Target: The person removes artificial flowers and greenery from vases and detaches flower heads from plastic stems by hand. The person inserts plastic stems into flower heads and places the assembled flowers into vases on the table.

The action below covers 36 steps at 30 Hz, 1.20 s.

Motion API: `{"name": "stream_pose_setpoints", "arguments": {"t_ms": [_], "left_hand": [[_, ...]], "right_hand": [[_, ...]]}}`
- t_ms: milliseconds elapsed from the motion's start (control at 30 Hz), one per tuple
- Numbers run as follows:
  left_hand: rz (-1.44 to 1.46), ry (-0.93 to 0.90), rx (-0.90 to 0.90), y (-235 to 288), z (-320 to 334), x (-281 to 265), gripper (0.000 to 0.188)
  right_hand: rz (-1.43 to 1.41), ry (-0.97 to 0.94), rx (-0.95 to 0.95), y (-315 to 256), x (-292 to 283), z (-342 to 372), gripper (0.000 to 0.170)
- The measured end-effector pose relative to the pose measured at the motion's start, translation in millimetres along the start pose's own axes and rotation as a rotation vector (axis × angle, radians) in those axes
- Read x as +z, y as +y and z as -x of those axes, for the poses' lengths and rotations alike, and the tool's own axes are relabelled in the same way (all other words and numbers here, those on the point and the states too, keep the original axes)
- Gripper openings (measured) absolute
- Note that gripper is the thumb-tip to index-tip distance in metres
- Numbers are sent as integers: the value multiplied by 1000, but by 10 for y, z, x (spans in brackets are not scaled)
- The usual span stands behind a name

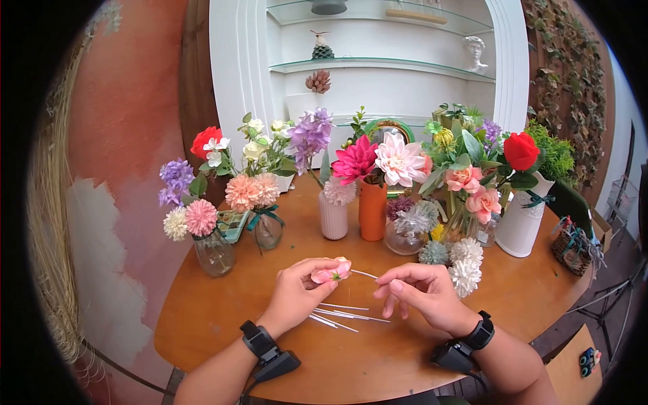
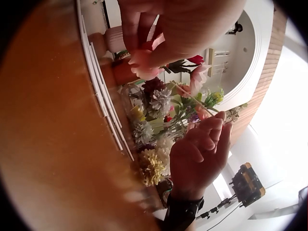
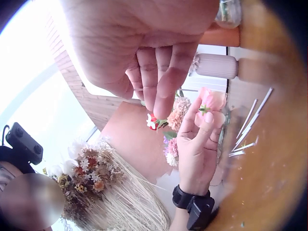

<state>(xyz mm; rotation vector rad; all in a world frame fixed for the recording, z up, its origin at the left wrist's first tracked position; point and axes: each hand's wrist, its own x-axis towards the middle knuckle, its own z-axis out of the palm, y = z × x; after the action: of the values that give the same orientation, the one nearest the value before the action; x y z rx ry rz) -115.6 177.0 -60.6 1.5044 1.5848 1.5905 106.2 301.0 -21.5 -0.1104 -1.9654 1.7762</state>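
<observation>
A pink artificial flower head [image 1: 332, 273] is pinched between the thumb and fingers of my left hand [image 1: 291, 294]. Its green base [image 3: 204, 109] shows in the right wrist view. From beside the flower, a thin white stick [image 1: 364, 273] runs across to my right hand [image 1: 426, 291], which holds its other end at the fingertips. The flower hides where the stick's near end lies. Below the hands, several loose white sticks [image 1: 343, 314] are spread on the wooden table [image 1: 223, 324].
Vases of artificial flowers line the back of the table, among them a pink ribbed vase [image 1: 333, 217], an orange vase [image 1: 372, 212] and a white pitcher [image 1: 520, 226]. White pompom blooms [image 1: 464, 277] lie close beyond the right hand. A small basket [image 1: 571, 251] stands at the right edge.
</observation>
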Motion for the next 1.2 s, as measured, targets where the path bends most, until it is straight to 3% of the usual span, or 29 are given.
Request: {"name": "stream_pose_setpoints", "arguments": {"t_ms": [233,1200], "left_hand": [[120,49,-30,75,5,7,34],[169,52,-15,58,5,10,35]], "right_hand": [[-19,-89,5,3,-7,20,26],[23,-99,40,-36,19,24,26]]}}
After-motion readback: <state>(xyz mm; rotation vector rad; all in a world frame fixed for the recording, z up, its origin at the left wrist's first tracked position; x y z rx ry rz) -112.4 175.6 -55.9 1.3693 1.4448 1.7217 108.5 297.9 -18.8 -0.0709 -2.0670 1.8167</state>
